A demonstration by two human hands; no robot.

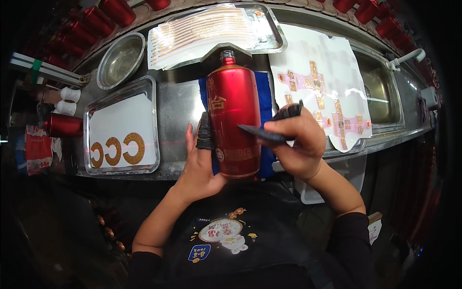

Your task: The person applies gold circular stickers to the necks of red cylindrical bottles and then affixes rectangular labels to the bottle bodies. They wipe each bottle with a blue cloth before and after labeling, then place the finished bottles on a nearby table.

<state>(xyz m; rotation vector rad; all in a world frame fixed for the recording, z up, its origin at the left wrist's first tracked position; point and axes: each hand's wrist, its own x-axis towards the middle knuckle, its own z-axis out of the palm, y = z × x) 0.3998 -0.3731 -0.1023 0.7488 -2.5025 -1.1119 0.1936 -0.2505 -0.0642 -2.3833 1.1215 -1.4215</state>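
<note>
Bottle (234, 120), red, lying on a blue cloth (264, 96) at the counter (175, 108) near edge, long axis running away toward the far edge, cradled by left hand (199, 166) curled along its side, right hand (296, 144) pinching a dark flat scraper (260, 133) against its flank.

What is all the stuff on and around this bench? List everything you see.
red bottle: one, red with gold decals, lying on the blue cloth at centre
blue cloth: one, blue, under the bottle
dark scraper: one, dark, against the bottle's right side
left tray: one, steel, holding a white sheet with three gold ring decals
back tray: one, steel, with gold strip decals
steel bowl: one, back left
decal sheet: one, white with pink-gold pieces, right
sink: one, steel, far right
spare bottles: several, red, back rim
left hand: steadies the bottle, dark fingertip cover
right hand: holds the scraper
</note>
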